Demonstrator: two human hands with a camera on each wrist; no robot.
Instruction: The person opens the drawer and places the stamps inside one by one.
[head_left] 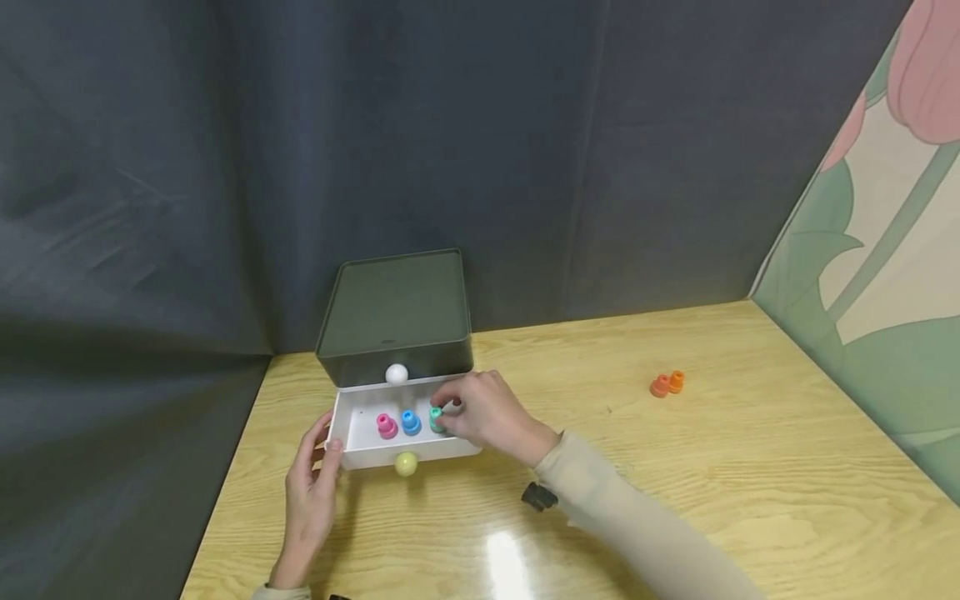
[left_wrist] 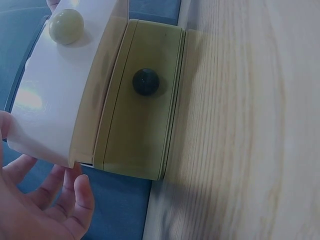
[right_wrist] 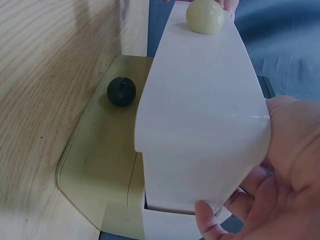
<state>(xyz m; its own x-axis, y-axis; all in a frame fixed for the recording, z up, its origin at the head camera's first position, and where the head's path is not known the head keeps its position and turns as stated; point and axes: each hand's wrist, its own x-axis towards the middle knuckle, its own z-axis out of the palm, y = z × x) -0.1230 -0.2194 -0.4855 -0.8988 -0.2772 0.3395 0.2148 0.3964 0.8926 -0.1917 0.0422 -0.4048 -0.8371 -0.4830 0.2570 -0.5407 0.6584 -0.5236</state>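
Note:
A white drawer (head_left: pixel 442 451) with a yellow knob (head_left: pixel 407 464) stands pulled out from a small drawer unit (head_left: pixel 397 300). Inside it, a pink peg-shaped piece (head_left: pixel 386 426), a blue one (head_left: pixel 410 422) and a green one (head_left: pixel 436 418) stand in a row. My right hand (head_left: pixel 487 412) reaches over the drawer's right side and pinches the green piece between thumb and fingertips. With my left hand (head_left: pixel 309 487) I grip the drawer's left side, thumb near the front corner. The right wrist view shows my right hand (right_wrist: pixel 295 165) beside the drawer wall; the pieces are hidden there.
Two orange peg-shaped pieces (head_left: pixel 667 383) stand together on the wooden table (head_left: pixel 750 450) to the right. Above the white drawer is a dark one with a white knob (head_left: pixel 397 374); below, a yellow-green drawer (left_wrist: pixel 135 125) with a dark knob. A dark curtain (head_left: pixel 525 167) hangs behind.

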